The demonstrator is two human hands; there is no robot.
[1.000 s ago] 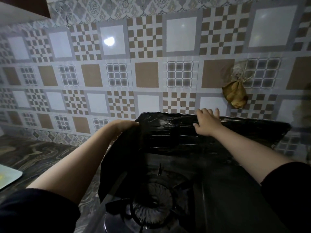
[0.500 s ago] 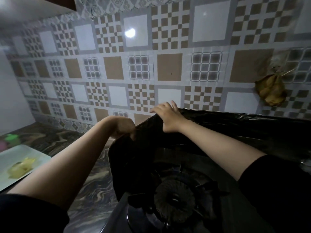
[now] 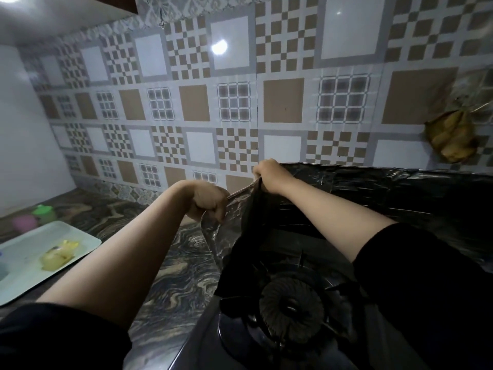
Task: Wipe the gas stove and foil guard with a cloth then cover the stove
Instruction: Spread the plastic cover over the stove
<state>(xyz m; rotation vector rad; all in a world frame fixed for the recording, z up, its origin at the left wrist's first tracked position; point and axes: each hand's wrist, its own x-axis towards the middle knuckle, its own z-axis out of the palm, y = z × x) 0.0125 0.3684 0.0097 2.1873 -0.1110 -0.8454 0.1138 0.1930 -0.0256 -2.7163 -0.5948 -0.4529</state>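
Head view. My left hand (image 3: 209, 201) grips the top edge of the foil guard (image 3: 386, 188) at its left corner, fingers curled round the thin sheet. My right hand (image 3: 268, 173) sits just beside it, further along the same edge toward the wall, and pinches a dark cloth (image 3: 248, 236) against the foil; the cloth hangs down from that grip over the inner face of the guard's left panel. Whether the right fingers also enclose the foil edge, I cannot tell.

The governing relation: the guard's long axis runs rightward along the tiled wall (image 3: 240, 102) from both grips, with a short side panel folding forward under the left hand. All unwiped length therefore lies to the right of the right hand, which is the nearer hand for that stroke. I judge the left hand serves as the brace.

The gas stove (image 3: 240, 340) lies below and in front of the hands, its burner (image 3: 292, 303) under the hanging cloth end. The pan supports may snag the cloth.

To the left on the marbled counter (image 3: 173, 263), well apart, is a pale tray (image 3: 21, 263) bearing a yellow item. A brown bundle (image 3: 450, 137) hangs on the wall above the guard's right stretch, apart from it.
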